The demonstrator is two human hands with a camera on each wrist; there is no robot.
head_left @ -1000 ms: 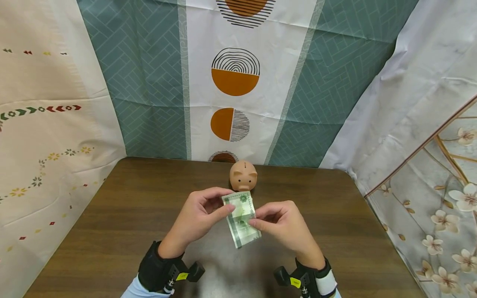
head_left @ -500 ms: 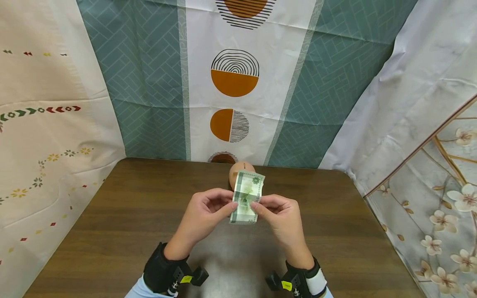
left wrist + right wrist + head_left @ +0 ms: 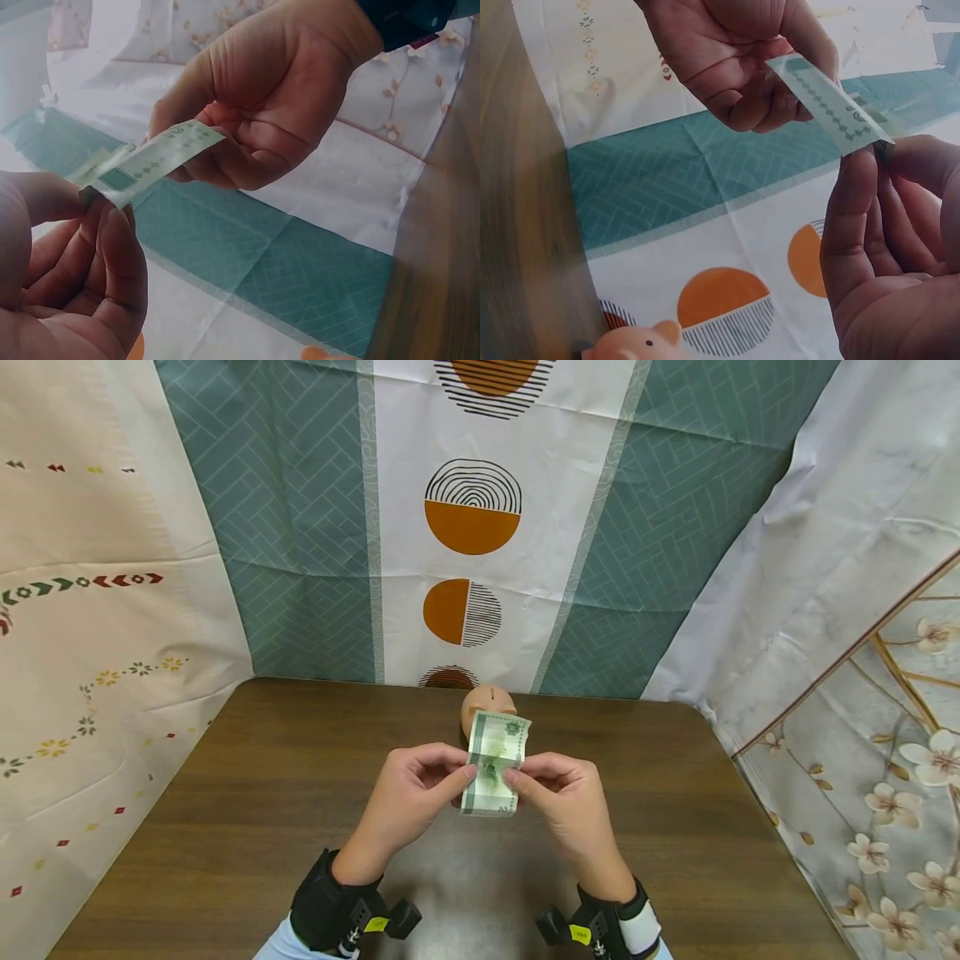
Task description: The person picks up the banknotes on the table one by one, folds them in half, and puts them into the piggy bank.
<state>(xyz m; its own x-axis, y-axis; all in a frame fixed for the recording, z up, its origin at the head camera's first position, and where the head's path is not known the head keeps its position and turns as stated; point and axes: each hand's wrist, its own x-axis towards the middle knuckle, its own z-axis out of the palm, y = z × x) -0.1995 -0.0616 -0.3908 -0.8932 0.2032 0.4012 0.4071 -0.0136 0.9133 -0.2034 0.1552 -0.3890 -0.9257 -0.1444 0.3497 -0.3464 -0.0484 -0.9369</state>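
Currently pinching banknote (image 3: 493, 745) by long edges, thumb-to-finger, with left hand (image 3: 418, 791) and right hand (image 3: 564, 795) | half-hiding piggy bank (image 3: 487, 697) near far table edge (image 3: 337, 686) | hovering well inside sides

A brown, wood-grained table (image 3: 300, 735) with rounded far corners bears a round, peach-coloured, pig-shaped bank (image 3: 487, 697) near its far edge.

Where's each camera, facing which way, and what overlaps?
Head: worn there, facing forward and down at table, piggy bank, banknote; left hand and right hand show.
Left wrist: worn there, facing the banknote; left hand near, right hand beyond.
Right wrist: worn there, facing the banknote; right hand near, left hand beyond.
Head and right wrist share the piggy bank; all share the banknote.
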